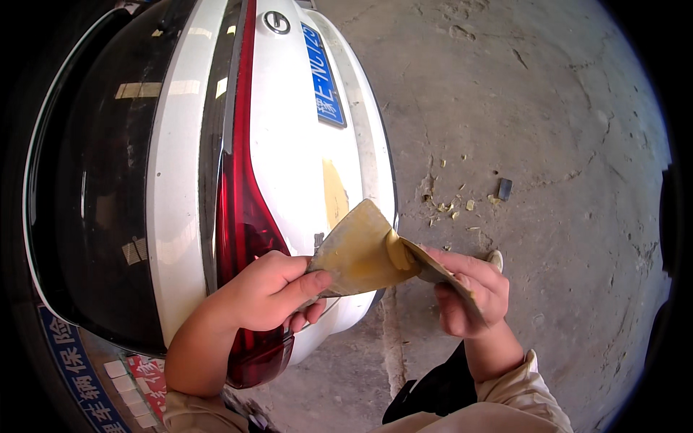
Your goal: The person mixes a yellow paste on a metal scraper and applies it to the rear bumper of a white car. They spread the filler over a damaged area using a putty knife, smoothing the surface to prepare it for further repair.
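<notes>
My left hand (268, 290) grips the edge of a flat putty board (357, 249) smeared with yellowish filler, thumb on top and fingers beneath. My right hand (476, 292) is closed round a thin putty scraper (446, 278), whose edge meets the board's right side. Between the two lies a thick dab of yellow putty (398, 254). Beyond them is the rear of a white car (292, 151). A beige patch of filler (334, 195) shows on its panel, partly hidden by the board.
The car's red tail light (249, 209) runs close by my left arm. On the concrete floor (534, 130) to the right lie scattered yellowish scraps (455, 208) and a small dark block (504, 189). A blue sign (76, 368) stands at lower left.
</notes>
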Available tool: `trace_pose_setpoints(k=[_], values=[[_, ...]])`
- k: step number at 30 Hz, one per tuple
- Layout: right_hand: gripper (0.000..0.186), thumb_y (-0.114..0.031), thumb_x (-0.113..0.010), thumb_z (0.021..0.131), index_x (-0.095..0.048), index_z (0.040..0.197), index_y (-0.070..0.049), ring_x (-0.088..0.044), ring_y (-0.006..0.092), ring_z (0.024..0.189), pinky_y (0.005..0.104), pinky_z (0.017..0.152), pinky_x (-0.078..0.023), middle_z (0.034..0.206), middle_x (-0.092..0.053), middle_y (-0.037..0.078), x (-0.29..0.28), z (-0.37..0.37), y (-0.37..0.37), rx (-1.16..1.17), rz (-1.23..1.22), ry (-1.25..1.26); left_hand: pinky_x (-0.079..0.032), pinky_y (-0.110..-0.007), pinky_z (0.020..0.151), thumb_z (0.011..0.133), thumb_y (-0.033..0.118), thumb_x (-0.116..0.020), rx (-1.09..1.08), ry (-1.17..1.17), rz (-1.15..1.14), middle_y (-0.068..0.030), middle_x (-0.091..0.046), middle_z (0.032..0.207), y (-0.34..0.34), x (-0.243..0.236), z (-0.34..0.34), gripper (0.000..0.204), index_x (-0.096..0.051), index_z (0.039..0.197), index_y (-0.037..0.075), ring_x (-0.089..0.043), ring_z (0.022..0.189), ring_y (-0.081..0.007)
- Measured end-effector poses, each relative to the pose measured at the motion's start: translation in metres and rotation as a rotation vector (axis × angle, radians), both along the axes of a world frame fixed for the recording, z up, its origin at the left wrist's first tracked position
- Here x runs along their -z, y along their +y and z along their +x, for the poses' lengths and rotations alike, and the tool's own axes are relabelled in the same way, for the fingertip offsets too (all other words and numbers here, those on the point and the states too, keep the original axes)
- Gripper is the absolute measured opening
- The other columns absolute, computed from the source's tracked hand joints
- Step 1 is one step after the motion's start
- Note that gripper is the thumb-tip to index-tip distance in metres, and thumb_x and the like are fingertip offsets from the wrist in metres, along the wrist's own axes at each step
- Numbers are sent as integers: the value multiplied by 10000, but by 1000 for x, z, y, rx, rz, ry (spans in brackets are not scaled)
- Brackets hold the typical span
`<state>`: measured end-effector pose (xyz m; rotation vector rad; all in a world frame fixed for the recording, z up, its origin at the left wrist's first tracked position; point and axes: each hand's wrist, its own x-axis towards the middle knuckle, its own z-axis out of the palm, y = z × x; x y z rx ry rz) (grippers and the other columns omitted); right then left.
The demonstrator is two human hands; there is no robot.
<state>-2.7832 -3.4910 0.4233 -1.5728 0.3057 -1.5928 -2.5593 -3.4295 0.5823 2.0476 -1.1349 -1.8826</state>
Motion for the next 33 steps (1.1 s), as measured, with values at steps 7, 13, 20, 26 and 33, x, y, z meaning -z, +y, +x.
trace_pose_setpoints(k=[7, 13, 20, 26, 33], values=[[661, 98, -618, 629, -601, 1276, -35, -704, 269, 755, 311, 609, -583, 1055, -687, 204, 12, -10, -4, -45, -83, 285, -431, -228, 459, 1040, 240, -435, 44, 50, -117, -33, -600, 656, 0, 1, -2, 363, -577, 845, -30, -538, 494, -78], [619, 101, -653, 657, -604, 1260, -33, -699, 266, 736, 319, 603, -580, 1033, -696, 168, 23, -17, 5, -176, 48, 352, -418, -224, 476, 1042, 286, -439, 102, 95, -148, -10, -578, 661, 2, 7, -1, 386, -575, 842, -15, -516, 501, -69], [295, 1, -600, 851, -604, 1144, 24, -625, 200, 671, 296, 620, -497, 846, -647, 119, 42, -1, 28, -416, 556, 240, -393, -231, 497, 1024, 369, -451, -79, 183, -528, -62, -557, 724, 13, 17, -6, 444, -507, 1202, -34, -471, 539, -82], [284, -43, -511, 969, -540, 1242, 32, -580, 121, 1008, 261, 891, -442, 1100, -639, 49, 23, 13, 46, -574, 1051, -232, -386, -252, 456, 996, 474, -455, -116, 155, -595, -78, -518, 645, 31, 18, -11, 638, -338, 1363, -33, -472, 491, -129], [302, -107, -525, 970, -542, 1259, -22, -579, 145, 1052, 297, 932, -443, 1162, -625, 47, 25, 4, 27, -284, 1439, -413, -411, -262, 422, 1041, 349, -375, -423, 241, -657, -124, -553, 621, 28, -3, -1, 426, -477, 1114, -59, -493, 438, -146]])
